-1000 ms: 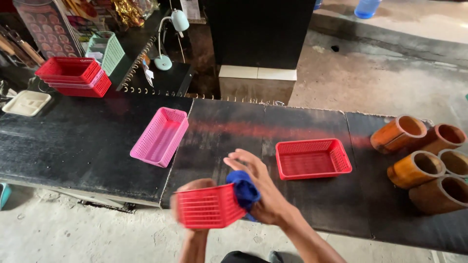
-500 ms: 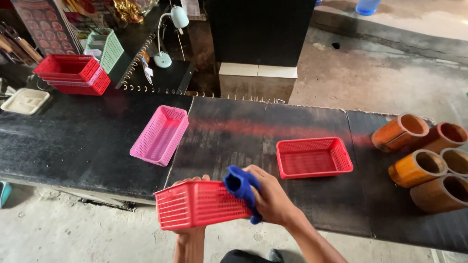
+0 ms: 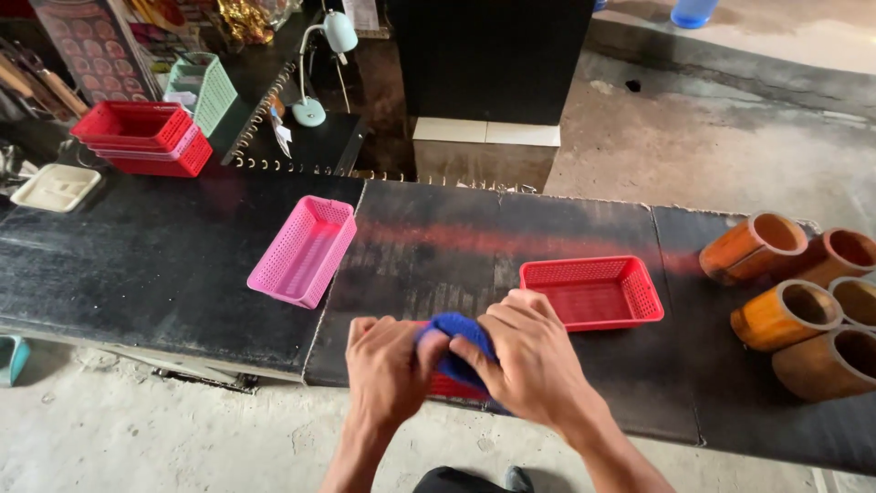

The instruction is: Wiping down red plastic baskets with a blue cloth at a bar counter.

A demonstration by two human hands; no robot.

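Fingers point(image 3: 497, 340) of the right hand point(image 3: 534, 365) are curled tight around a blue cloth point(image 3: 456, 351), pressing it onto a red basket point(image 3: 452, 385) that is mostly hidden under both hands at the near edge of the black table point(image 3: 137, 274). Left hand point(image 3: 388, 374) has its fingers folded down over the basket's left side, gripping it. Risk, as I read it: the basket sits right at the table lip, so a hard wipe toward the body could push it off the edge; thin plastic mesh could also flex or snag the cloth. Elbow swing to the right could knock the second red basket point(image 3: 593, 290) just beyond the hands. A pink basket point(image 3: 306, 248) lies well to the left, out of the way. Wooden cups point(image 3: 794, 301) lie on their sides at the right end, open mouths facing up-right; round, so a bump may roll them. Far left: stack of red baskets point(image 3: 141, 137), a green basket point(image 3: 205, 87) behind it, a cream tray point(image 3: 57, 187). Patterned red board point(image 3: 96, 50) leans at top left, print too small to make out. Small desk lamp point(image 3: 319, 68) and a spiral-bound dark pad point(image 3: 306, 141) sit behind the table.
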